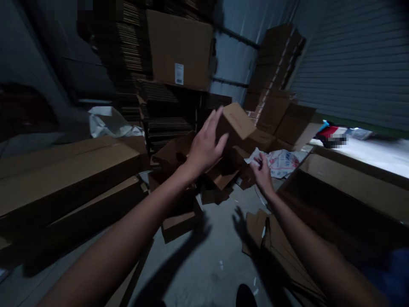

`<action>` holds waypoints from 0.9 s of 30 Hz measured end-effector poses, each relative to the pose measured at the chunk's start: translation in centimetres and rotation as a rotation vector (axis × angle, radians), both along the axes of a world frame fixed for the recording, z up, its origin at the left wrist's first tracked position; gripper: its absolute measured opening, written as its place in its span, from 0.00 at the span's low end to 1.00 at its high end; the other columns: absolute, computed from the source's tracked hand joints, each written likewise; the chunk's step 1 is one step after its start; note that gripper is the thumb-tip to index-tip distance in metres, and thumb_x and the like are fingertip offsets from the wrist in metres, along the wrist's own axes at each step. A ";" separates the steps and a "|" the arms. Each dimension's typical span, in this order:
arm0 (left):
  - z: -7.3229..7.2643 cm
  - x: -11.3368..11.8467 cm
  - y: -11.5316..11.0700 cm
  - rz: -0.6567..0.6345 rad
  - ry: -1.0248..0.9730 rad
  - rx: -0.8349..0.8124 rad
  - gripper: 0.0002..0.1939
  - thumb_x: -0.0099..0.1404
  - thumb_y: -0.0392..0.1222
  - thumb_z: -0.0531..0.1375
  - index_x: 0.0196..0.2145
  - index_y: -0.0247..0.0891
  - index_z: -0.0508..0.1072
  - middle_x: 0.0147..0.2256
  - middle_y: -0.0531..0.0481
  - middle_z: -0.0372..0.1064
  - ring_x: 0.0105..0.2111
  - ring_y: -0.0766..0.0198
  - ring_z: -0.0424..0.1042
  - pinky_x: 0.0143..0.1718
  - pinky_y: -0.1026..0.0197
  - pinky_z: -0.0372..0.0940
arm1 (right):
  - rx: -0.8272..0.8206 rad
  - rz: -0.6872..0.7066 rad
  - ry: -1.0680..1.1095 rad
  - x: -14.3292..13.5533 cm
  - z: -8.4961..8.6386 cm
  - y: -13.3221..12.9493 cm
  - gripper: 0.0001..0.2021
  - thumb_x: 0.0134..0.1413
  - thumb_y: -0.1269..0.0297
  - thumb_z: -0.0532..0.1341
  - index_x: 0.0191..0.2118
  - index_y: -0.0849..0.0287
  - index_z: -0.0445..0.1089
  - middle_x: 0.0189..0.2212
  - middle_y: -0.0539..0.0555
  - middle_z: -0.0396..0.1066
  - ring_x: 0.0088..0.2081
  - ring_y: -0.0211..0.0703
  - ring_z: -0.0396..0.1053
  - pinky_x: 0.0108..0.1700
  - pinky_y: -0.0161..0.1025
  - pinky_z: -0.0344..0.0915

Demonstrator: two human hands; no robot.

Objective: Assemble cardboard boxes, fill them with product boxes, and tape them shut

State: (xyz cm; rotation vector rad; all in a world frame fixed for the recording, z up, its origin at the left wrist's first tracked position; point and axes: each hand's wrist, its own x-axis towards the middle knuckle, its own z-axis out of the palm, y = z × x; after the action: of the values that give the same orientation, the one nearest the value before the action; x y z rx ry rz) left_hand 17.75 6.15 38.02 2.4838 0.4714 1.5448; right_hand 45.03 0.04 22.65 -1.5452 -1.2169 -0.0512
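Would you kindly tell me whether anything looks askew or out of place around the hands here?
Yes. The small box beside the left hand is tilted; whether it is held is unclear. Below, open cartons lie jumbled at odd angles rather than stacked, and white scraps litter the floor.

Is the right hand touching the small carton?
No, the right hand is down at the white printed bag, with a visible gap between it and the small carton.

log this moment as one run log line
left hand: open, beside small box, contact unclear | right hand: at white printed bag, grip unclear | floor: open cartons
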 end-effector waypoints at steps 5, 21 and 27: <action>-22.3 -10.8 -8.5 -0.002 0.352 -0.276 0.26 0.75 0.45 0.55 0.68 0.48 0.62 0.69 0.44 0.61 0.66 0.50 0.66 0.65 0.45 0.65 | -0.466 -0.125 -0.316 3.1 -19.7 -16.2 0.32 0.67 0.49 0.51 0.70 0.62 0.59 0.67 0.67 0.63 0.68 0.58 0.60 0.69 0.59 0.55; -39.2 -12.8 -16.7 0.017 0.388 -0.968 0.21 0.71 0.54 0.58 0.57 0.45 0.74 0.53 0.47 0.78 0.50 0.54 0.81 0.47 0.57 0.78 | -1.129 -0.316 -0.561 13.5 -27.7 -35.8 0.26 0.69 0.56 0.52 0.66 0.65 0.64 0.64 0.70 0.67 0.64 0.58 0.67 0.67 0.53 0.61; -38.5 -12.6 -17.4 -0.010 0.398 -0.991 0.20 0.71 0.53 0.58 0.56 0.45 0.75 0.53 0.46 0.78 0.47 0.55 0.82 0.46 0.57 0.77 | -1.122 -0.279 -0.648 12.8 -23.9 -35.5 0.24 0.67 0.65 0.53 0.66 0.59 0.66 0.55 0.69 0.76 0.53 0.57 0.76 0.55 0.51 0.70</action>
State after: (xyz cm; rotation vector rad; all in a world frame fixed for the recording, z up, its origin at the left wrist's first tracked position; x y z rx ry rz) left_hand 5.13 -11.25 -0.48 1.9232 0.9784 0.5290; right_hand 57.88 -35.48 -1.30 -2.8273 -1.6330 -0.0569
